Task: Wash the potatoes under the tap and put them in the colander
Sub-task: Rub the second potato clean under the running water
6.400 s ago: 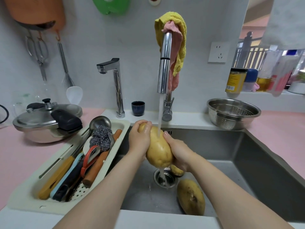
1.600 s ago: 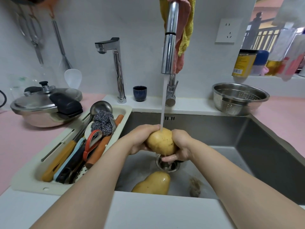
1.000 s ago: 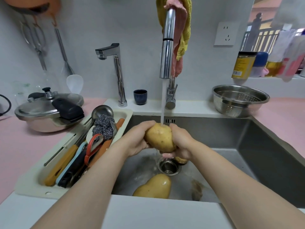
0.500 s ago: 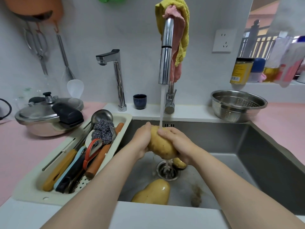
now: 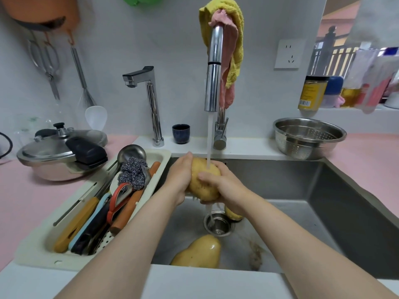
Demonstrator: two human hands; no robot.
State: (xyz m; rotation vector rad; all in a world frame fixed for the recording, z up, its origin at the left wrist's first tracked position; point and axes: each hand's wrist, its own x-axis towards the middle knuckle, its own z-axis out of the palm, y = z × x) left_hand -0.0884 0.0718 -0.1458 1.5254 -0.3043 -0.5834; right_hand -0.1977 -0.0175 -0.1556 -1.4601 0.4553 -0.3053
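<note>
L hand (image 5: 180,180), R hand (image 5: 227,189) hold potato (image 5: 204,190) under tap (image 5: 213,83)

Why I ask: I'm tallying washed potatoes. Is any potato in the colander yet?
No, the colander shows only its bare perforated metal inside, with nothing lying in it.

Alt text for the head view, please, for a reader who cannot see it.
The left hand and right hand hold a potato under water running from the tap over a steel sink. A second potato lies on the sink floor, and the colander stands on the counter to the right, no potato visible inside.
</note>
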